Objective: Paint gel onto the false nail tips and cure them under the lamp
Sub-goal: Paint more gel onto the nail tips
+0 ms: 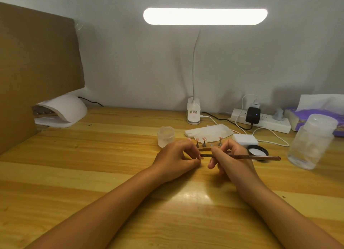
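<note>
My left hand [176, 158] pinches a small false nail tip [201, 157] between thumb and fingers, low over the wooden table. My right hand [229, 158] grips a thin brown brush [260, 157] that lies level, its tip touching that nail. Just behind my hands stands a holder [204, 149] with several pink nail tips [204, 138] on small stands. The white dome-shaped curing lamp [67, 108] sits at the back left of the table. An open gel pot [257, 150] with a black rim lies right of my right hand.
A frosted jar [166, 136] stands behind my left hand, white paper [208, 131] and a white block [244, 139] behind the holder. At the right are a clear bottle [310, 141], a power strip [260, 120] with cables and a tissue pack [316, 109]. A desk lamp [193, 112] and cardboard [37, 62] stand behind.
</note>
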A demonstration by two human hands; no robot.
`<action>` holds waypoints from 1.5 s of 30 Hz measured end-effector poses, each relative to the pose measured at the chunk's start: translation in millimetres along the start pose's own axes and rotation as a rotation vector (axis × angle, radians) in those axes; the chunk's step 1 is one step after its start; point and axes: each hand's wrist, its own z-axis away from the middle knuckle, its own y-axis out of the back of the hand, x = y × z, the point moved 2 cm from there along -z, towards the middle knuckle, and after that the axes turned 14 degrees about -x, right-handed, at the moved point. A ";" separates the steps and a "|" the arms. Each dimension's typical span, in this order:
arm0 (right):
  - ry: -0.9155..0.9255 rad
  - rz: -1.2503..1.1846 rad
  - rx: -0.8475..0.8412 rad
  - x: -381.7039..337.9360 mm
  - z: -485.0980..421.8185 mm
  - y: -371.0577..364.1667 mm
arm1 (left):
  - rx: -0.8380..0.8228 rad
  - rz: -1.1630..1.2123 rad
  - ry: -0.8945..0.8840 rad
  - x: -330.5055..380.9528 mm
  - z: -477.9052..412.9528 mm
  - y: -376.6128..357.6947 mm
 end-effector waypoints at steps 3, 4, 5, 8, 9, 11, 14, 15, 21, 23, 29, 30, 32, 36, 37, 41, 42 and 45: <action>0.006 0.050 -0.034 -2.1 0.7 -1.9 | 0.000 0.003 -0.002 1.6 1.2 1.1; 0.001 0.082 -0.038 -2.0 0.5 -2.7 | -0.003 0.003 -0.002 1.9 1.4 1.3; -0.007 0.105 -0.037 -1.7 0.0 -3.2 | -0.007 0.003 -0.002 2.2 1.3 1.4; -0.029 0.121 -0.006 -0.7 -1.6 -2.6 | -0.011 0.003 -0.005 2.6 0.7 1.4; -0.033 0.118 0.009 -0.2 -1.8 -2.0 | -0.011 0.004 -0.007 2.6 0.7 1.1; -0.040 0.119 0.032 1.0 -1.9 -1.2 | -0.013 0.008 -0.011 2.3 0.6 0.9; -0.043 0.105 0.050 3.0 -2.8 0.2 | -0.012 0.028 -0.022 1.8 0.4 1.0; -0.040 0.085 0.054 3.0 -3.0 0.8 | -0.008 0.037 -0.025 1.7 0.3 1.1; 0.016 0.038 -0.045 0.5 -1.4 -1.8 | 0.009 0.044 -0.023 1.1 0.8 1.1; 0.008 0.089 -0.031 1.5 -1.7 -2.5 | 0.006 0.045 -0.024 1.0 0.7 0.9; -0.006 0.064 0.032 2.5 -2.4 1.5 | 0.007 0.056 -0.024 1.0 0.3 0.9; 0.002 0.045 0.016 1.5 -2.0 1.3 | 0.007 0.055 -0.023 0.8 0.2 0.9; 0.018 0.031 -0.040 -1.0 -0.6 -0.5 | 0.006 0.053 -0.017 0.1 -0.1 1.1; 0.025 0.088 -0.082 -3.3 1.1 -4.5 | -0.008 0.048 -0.005 0.2 -0.2 1.8; 0.023 0.088 -0.066 -3.1 1.0 -4.1 | -0.010 0.046 -0.005 0.7 0.0 1.8; 0.002 0.097 -0.009 -2.4 0.6 -1.8 | -0.005 0.040 -0.007 2.2 0.7 1.4; -0.002 0.097 -0.004 -2.1 0.5 -1.6 | -0.006 0.042 -0.008 2.2 0.7 1.3; -0.009 0.084 0.014 -0.6 -0.2 -0.8 | -0.008 0.044 -0.003 1.5 0.4 1.3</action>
